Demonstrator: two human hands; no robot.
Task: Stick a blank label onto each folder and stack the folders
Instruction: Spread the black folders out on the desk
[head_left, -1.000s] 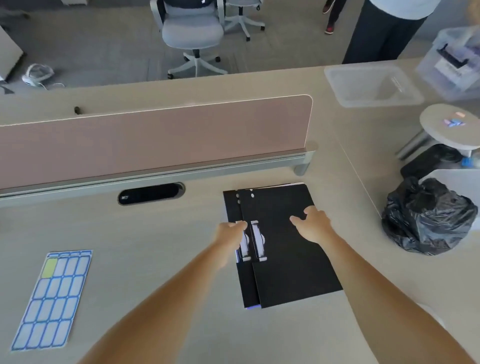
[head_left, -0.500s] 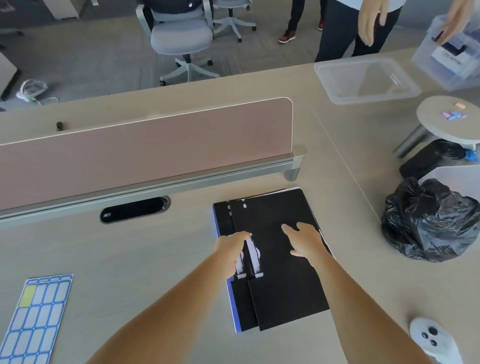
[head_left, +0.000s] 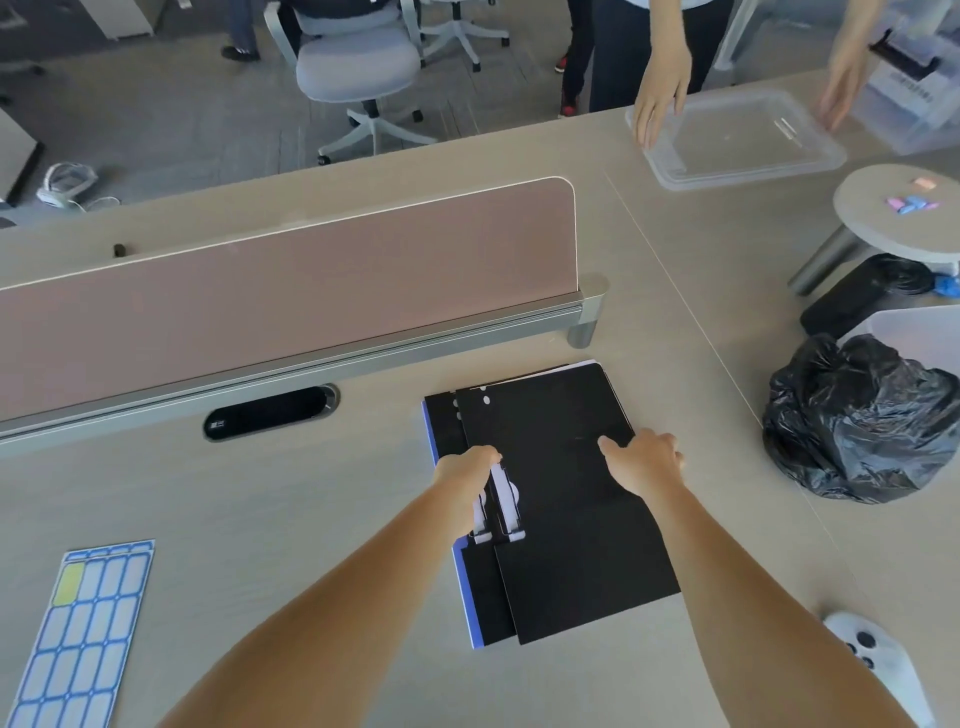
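Observation:
A stack of black folders (head_left: 571, 545) lies on the desk in front of me, the top one shifted right of the one under it, with a blue edge showing at the left. White label strips (head_left: 506, 506) run along the spines. My left hand (head_left: 465, 467) rests curled on the spine edge of the stack, fingers over the strips. On the top cover my right hand (head_left: 641, 460) lies flat, fingers spread. A label sheet (head_left: 78, 634) with blue-bordered blank labels and one yellow-green cell lies at the front left.
A pink divider panel (head_left: 285, 296) stands behind the folders, with a cable port (head_left: 270, 413) below it. A black rubbish bag (head_left: 857, 421) sits right. A white controller (head_left: 878, 660) lies front right. Another person's hands touch a clear plastic lid (head_left: 737, 140) at the back right.
My view has tilted down, so everything has slid up the frame. Both hands stay on the folders, drawn slightly nearer to me. The other person's hands have reached down to the clear lid.

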